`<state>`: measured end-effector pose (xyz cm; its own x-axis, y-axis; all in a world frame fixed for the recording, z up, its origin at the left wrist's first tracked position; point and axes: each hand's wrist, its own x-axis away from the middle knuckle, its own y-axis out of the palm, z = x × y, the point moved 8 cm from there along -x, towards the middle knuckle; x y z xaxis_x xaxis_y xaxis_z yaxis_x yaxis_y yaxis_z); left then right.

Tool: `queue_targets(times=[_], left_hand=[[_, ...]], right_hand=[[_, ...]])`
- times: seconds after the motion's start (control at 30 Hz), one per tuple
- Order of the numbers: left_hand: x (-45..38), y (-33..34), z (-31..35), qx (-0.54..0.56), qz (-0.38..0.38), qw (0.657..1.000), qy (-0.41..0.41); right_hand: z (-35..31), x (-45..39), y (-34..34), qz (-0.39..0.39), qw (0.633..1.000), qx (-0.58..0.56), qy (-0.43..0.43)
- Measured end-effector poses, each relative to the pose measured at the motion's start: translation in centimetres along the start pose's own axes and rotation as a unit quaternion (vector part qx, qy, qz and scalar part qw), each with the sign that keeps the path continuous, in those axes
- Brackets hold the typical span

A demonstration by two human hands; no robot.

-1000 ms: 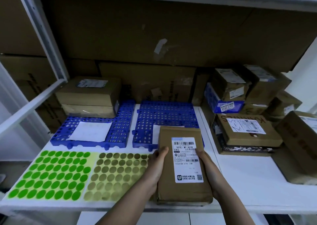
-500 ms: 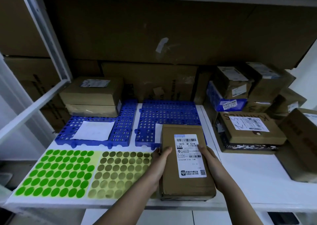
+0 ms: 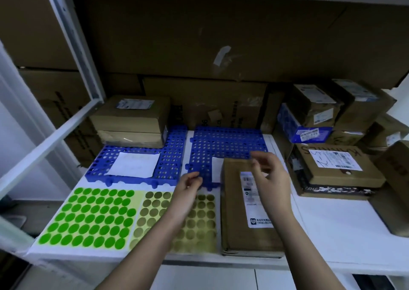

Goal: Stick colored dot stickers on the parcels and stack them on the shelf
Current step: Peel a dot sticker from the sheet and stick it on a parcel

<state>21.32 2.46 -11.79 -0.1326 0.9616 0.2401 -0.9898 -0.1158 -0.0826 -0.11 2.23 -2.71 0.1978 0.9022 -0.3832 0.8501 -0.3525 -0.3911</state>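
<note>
parcel point(image 3: 238, 203) flat — hands raised, empty

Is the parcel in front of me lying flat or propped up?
Lying flat. The parcel rests on the shelf label up, neither hand gripping it.

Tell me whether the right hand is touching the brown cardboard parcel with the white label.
Cannot tell. In the head view the right hand sits over the brown cardboard parcel, fingers loosely curled and blurred, covering part of its white label; neither contact nor gap shows.
</note>
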Motion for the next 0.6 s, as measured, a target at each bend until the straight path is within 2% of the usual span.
queue_targets(times=[0.2,0.37,0.47,0.6], left_hand=[[-1.3,-7.8,-1.1,-0.068,0.051,0.996,0.015],[-1.7,-14.8,-3.6,-0.117,0.105,0.988,0.003],[-1.5,-17.6,-4.7,-0.205,0.1,0.974,0.001],[-1.8,-19.7,-5.3,-0.3,0.077,0.951,0.016]], right_hand=[[-5.4,1.4,10.9,-0.181,0.982,0.014,-0.054],[-5.8,5.0,20.3,-0.307,0.946,0.09,-0.053],[-4.4,6.8,24.6,-0.375,0.914,0.147,-0.039],[-2.4,7.8,28.4,-0.415,0.883,0.217,-0.025]])
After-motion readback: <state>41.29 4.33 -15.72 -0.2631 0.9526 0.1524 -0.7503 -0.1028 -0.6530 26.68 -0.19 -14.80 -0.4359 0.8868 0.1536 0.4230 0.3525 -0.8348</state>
